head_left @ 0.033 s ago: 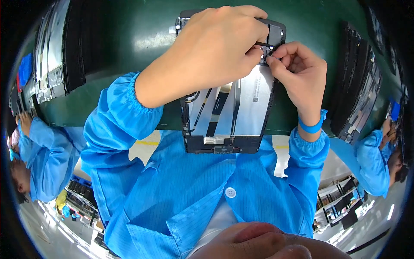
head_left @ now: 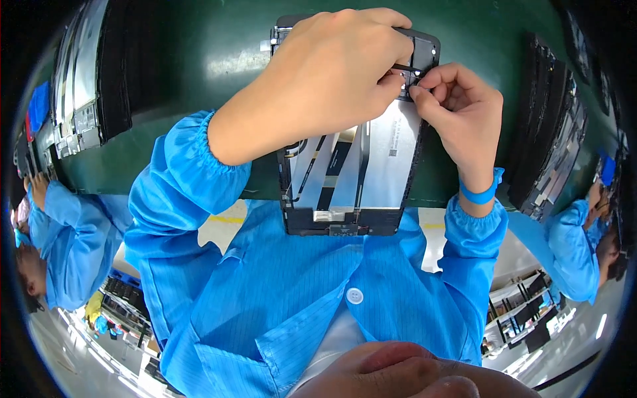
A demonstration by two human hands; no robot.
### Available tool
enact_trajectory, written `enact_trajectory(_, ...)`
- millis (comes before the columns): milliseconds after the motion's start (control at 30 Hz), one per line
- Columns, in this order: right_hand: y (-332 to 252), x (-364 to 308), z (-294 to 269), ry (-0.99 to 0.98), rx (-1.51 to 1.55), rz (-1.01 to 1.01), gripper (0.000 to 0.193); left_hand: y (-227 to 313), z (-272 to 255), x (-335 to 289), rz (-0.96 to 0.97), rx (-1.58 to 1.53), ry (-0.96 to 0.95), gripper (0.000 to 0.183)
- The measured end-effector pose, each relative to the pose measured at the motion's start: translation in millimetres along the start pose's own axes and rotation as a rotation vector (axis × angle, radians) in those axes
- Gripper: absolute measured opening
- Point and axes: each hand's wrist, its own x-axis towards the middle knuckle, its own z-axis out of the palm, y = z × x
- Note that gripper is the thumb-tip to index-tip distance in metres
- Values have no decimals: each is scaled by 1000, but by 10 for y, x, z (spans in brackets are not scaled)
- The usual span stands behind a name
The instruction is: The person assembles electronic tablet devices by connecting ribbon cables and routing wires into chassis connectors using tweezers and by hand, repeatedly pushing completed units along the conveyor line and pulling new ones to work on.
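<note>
An opened tablet [head_left: 393,169] lies lengthwise before me, its near end over the table edge by my jacket; its silver inner panel, black frame and dark strips show. My left hand [head_left: 335,66] reaches over its far end, fingers curled round a thin dark pointed tool [head_left: 407,68]. Most of that tool is hidden by the hand; its tip points at the far right corner of the tablet. At the tablet's right edge, my right hand [head_left: 464,106] has thumb and forefinger pinched together close to the tip. What sits in that pinch is too small to make out.
On the green table [head_left: 179,66] a stack of opened tablets [head_left: 79,86] stands at the left, another stack [head_left: 554,126] at the right. Co-workers in blue sit on the left [head_left: 83,239] and right [head_left: 574,249]. Shelves [head_left: 521,305] stand behind.
</note>
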Motion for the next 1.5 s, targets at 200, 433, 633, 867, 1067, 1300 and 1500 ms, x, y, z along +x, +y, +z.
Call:
enact_trajectory(200,42,39,-9,-24,-45,-60,12,116,-392,128,-243,-257,-146,8)
enact_trajectory(433,38,27,-130,-85,112,-70,11,218,-550,-639,-280,137,128,16)
enact_trajectory(633,33,13,-91,-67,104,-83,10,335,-184,-869,-334,345,170,23)
enact_trajectory(867,-75,-36,-76,56,-99,-394,9,318,-249,-902,-374,217,168,11)
enact_trajectory(1067,-584,164,389,-360,-138,-415,10,273,-278,-968,-324,10,293,10)
enact_trajectory(1300,-952,208,606,-318,-235,-310,10,-86,-51,-965,217,-122,719,30)
enact_trajectory(1500,-921,289,647,-285,-367,-350,10,217,-362,-1259,-401,-190,251,15)
